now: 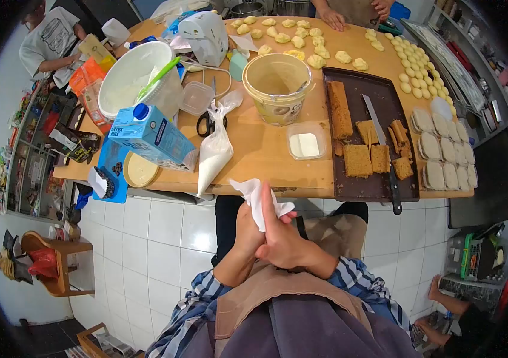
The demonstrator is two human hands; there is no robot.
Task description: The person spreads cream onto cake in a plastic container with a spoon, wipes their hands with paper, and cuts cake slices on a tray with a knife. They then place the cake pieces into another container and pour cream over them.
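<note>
My two hands are pressed together in front of the table's near edge, with a white tissue between them. My left hand (248, 234) lies against the palm of my right hand (285, 237), whose fingers point up. The crumpled tissue (255, 198) sticks out above both. Beyond it, on the table, lie a filled piping bag (215, 153) and a small square tub (305, 144) of white cream. To the right, a dark tray (361, 186) holds cut brown cake (358, 160) and a knife (377, 122).
A large white bowl (124, 89), a blue milk carton (152, 134), scissors (205, 124) and a cream-coloured bucket (275, 89) stand across the table (254, 173). Dough pieces (343, 57) and wrapped cakes (430, 146) lie farther right. A co-worker's hands (333, 19) are at the far edge.
</note>
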